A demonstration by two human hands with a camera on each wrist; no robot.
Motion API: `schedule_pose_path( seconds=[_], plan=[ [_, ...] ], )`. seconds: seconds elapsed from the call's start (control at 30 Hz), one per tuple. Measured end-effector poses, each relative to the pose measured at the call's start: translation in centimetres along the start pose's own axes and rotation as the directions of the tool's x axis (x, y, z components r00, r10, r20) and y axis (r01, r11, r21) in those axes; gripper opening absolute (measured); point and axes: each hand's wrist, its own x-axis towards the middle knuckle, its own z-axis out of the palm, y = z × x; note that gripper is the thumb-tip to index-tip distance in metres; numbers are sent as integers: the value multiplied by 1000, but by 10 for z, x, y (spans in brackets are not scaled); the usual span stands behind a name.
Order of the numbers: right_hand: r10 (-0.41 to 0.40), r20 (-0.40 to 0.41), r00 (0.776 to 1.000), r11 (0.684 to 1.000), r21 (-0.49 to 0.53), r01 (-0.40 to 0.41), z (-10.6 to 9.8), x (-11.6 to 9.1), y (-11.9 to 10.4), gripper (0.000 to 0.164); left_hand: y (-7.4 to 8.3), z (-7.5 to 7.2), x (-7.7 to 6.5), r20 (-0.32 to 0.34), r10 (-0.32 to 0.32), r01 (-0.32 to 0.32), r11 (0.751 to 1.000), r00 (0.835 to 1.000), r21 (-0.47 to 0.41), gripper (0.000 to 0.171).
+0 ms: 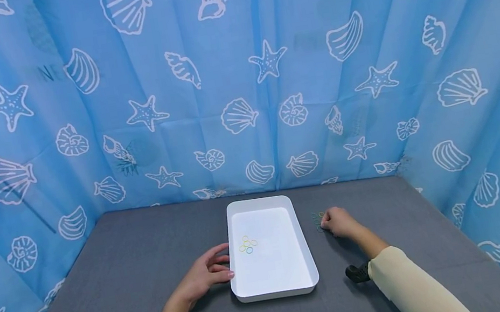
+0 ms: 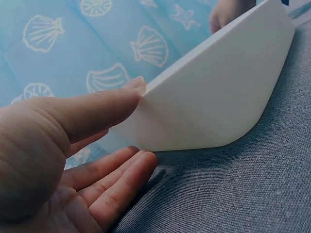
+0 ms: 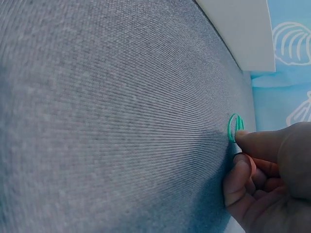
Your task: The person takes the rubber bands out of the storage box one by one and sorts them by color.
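A white rectangular tray (image 1: 280, 268) lies on the grey cloth in the head view, with several yellow rubber bands (image 1: 246, 243) and a blue rubber band (image 1: 249, 250) inside on its left. My left hand (image 1: 209, 271) is at the tray's left side; in the left wrist view its thumb (image 2: 104, 109) touches the rim and its loose fingers lie by the lower wall. Right of the tray, my right hand (image 1: 340, 221) reaches down to a small group of thin bands (image 1: 316, 222). Its thumb (image 3: 262, 144) touches green rubber bands (image 3: 230, 127); whether it pinches one is hidden.
The grey cloth-covered table (image 1: 148, 259) extends around the tray. A blue curtain (image 1: 238, 81) with white shells and starfish stands behind and along both sides. Black wrist mounts (image 1: 358, 273) sit at both cream sleeves (image 1: 412, 283).
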Motion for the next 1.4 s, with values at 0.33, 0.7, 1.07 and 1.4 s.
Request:
schedule_pose_path(
  seconds=[0.33,0.7,1.07,1.4],
  plan=[
    [47,-68,997,995,96,-41,3,1,5,13,-2,-1,1,13,-15,15,1000,1000,-10,77],
    [87,-214,973,968,249,-31,6,5,7,11,-3,-2,1,26,9,-9,1000,1000,3,76],
    [143,-250,958,915,402,-32,4,16,-22,13,-3,-2,1,26,19,-18,1000,999,-13,76],
    [146,-231,962,850,527,-2,8,29,-52,11,-2,-2,0,19,23,-23,1000,1000,-2,75]
  ],
)
